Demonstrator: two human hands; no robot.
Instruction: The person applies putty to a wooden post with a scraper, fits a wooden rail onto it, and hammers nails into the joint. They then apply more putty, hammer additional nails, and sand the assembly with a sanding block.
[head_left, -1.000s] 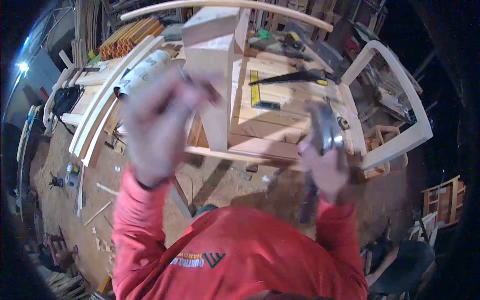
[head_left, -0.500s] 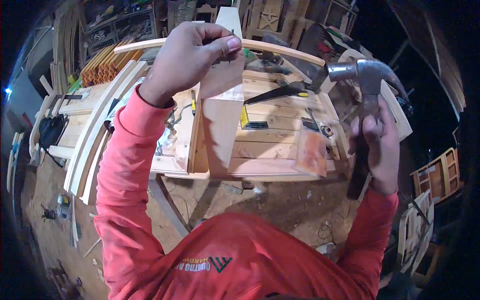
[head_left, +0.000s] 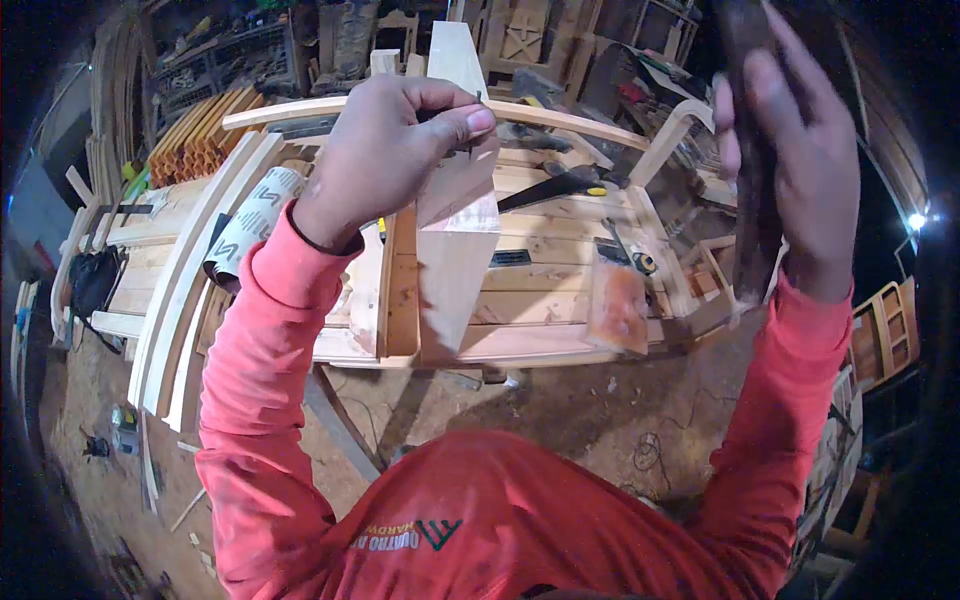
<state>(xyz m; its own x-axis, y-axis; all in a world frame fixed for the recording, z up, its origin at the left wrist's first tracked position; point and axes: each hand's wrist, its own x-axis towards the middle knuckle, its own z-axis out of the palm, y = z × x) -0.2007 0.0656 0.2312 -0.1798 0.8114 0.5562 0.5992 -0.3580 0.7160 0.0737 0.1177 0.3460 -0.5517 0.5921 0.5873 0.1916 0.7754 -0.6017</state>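
Observation:
My left hand (head_left: 395, 145) pinches a thin dark nail (head_left: 478, 97) between thumb and fingertips. The nail stands roughly upright over a pale wooden board (head_left: 458, 200), which runs away from me across the bench. My right hand (head_left: 812, 160) is raised at the upper right, its fingers wrapped around the dark handle of a hammer (head_left: 757, 210). The hammer's head is out of view above the top edge. A slatted wooden bench top (head_left: 550, 275) lies under the board.
A handsaw (head_left: 555, 187) and a tape measure (head_left: 645, 263) lie on the slats beside a pinkish block (head_left: 617, 305). Sandpaper (head_left: 262, 218) rests among curved wooden strips (head_left: 185, 270) at left. Orange wooden pieces (head_left: 205, 130) are stacked behind. A cable (head_left: 650, 455) is on the floor.
My right hand has lifted the hammer upward and outward, taking its head out of view. My left hand keeps its pinch on the nail. The view has shifted slightly.

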